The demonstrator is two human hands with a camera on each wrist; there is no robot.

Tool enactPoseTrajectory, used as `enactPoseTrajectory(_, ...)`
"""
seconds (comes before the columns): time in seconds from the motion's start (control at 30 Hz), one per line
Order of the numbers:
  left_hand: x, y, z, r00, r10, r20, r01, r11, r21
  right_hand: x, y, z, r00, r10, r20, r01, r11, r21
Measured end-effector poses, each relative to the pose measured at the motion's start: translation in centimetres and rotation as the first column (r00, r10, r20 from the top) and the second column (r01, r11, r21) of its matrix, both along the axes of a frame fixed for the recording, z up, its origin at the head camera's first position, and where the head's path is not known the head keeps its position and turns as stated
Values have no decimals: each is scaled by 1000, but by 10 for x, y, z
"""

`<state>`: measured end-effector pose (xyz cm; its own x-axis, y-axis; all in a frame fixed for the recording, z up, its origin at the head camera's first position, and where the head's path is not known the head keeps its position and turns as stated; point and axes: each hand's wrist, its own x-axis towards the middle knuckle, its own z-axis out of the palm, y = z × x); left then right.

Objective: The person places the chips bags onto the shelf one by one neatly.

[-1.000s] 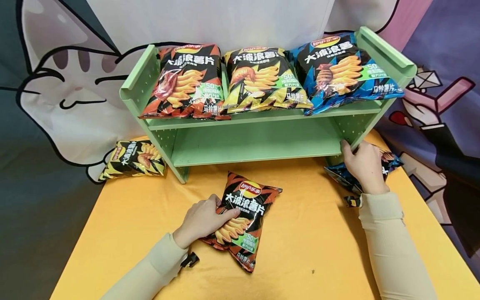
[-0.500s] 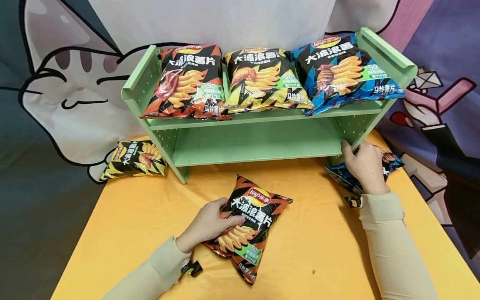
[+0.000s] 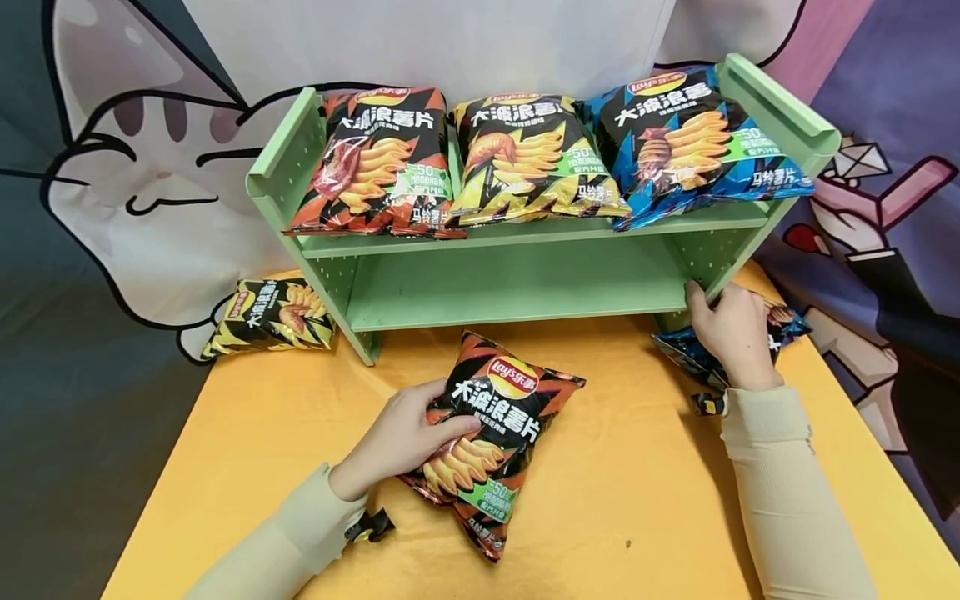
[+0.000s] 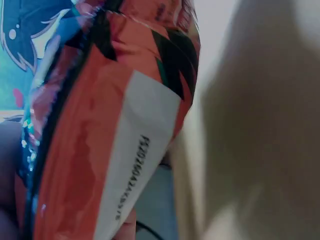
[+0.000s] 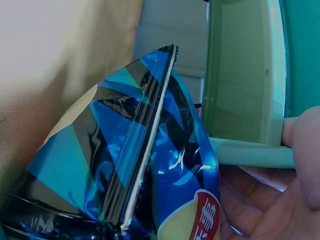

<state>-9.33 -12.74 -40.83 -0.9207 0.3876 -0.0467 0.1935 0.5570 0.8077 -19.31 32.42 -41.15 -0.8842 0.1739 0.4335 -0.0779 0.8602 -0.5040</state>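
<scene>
My left hand (image 3: pixel 397 433) grips the left side of a red-and-black bag of potato chips (image 3: pixel 517 454), thumb over its front. The bag leans over the yellow tabletop in front of the shelf; its back, with a white printed strip, fills much of the left wrist view. My right hand (image 3: pixel 735 333) holds the lower right side panel of the green shelf (image 3: pixel 517 283). In the right wrist view, thumb and fingers pinch that panel's edge (image 5: pixel 255 152) from both sides. Beside this hand lies a blue chip bag (image 5: pixel 185 155), partly hidden by it in the head view.
On the upper shelf sit a red chip bag (image 3: pixel 375 162), a yellow one (image 3: pixel 536 158) and a blue one (image 3: pixel 690 146), side by side. Another yellow bag (image 3: pixel 270 317) lies left of the shelf. A patterned backdrop (image 3: pixel 157 208) hangs behind the yellow table (image 3: pixel 600 517).
My left hand and the red chip bag shift right and toward me, then back up and slightly left. The right hand keeps its place at the shelf panel.
</scene>
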Motion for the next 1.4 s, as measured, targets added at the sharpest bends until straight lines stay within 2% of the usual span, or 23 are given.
enactPoseTrajectory(0.1, -2, -4, 16, 1000, -6, -27, 6, 1000, 12, 0, -1, 0, 1000, 2, 0, -2, 1000, 1)
enactPoseTrajectory(0.27, -14, -9, 40, 987, 43, -153, -44, 999, -4, 0, 0, 0, 1000, 0, -6, 0, 1000, 3)
enactPoseTrajectory(0.37, -28, -13, 53, 973, 92, -213, -99, 995, -19, -1, 0, -1, 1000, -1, -8, 1, 1000, 3)
enactPoseTrajectory(0.53, -56, -19, 69, 952, 168, -256, -185, 982, -43, -1, 0, -1, 1000, -4, 1, 4, 1000, 1)
enactPoseTrajectory(0.7, -84, -21, 80, 926, 267, -266, -306, 944, -120, -1, 0, 0, 1000, -3, 11, 3, 1000, -7)
enactPoseTrajectory(0.83, -99, -22, 85, 910, 322, -260, -373, 911, -178, -1, 0, 0, 1000, -3, 11, 3, 1000, -4)
enactPoseTrajectory(0.97, -109, -22, 89, 897, 332, -292, -406, 880, -245, 0, 1, 0, 1000, -7, 17, 7, 1000, -1)
enactPoseTrajectory(1.03, -113, -20, 90, 881, 320, -348, -428, 853, -300, 0, 1, 0, 1000, -11, 21, 11, 1000, 0)
enactPoseTrajectory(1.1, -116, -19, 90, 853, 284, -438, -452, 821, -348, 0, 2, 0, 1000, -14, 25, 14, 1000, 0)
enactPoseTrajectory(1.13, -118, -18, 90, 830, 257, -495, -467, 805, -364, 0, 2, 1, 1000, -13, 23, 13, 1000, 1)
enactPoseTrajectory(1.17, -120, -17, 89, 799, 238, -553, -489, 791, -366, 0, 1, 1, 1000, -14, 23, 14, 1000, 2)
enactPoseTrajectory(1.23, -122, -15, 87, 721, 194, -666, -535, 766, -356, 0, 1, 0, 1000, -11, 19, 11, 1000, 3)
enactPoseTrajectory(1.27, -123, -15, 87, 682, 176, -710, -555, 757, -345, 0, 1, 0, 1000, -10, 19, 10, 1000, 3)
enactPoseTrajectory(1.33, -123, -15, 85, 619, 141, -773, -582, 743, -331, -1, 1, 0, 1000, -7, 15, 7, 1000, 4)
enactPoseTrajectory(1.37, -123, -15, 84, 589, 126, -798, -596, 735, -324, -1, 1, -1, 1000, -6, 15, 5, 1000, 3)
enactPoseTrajectory(1.4, -123, -15, 84, 584, 120, -803, -605, 724, -332, -1, 1, -1, 1000, -4, 14, 4, 1000, 2)
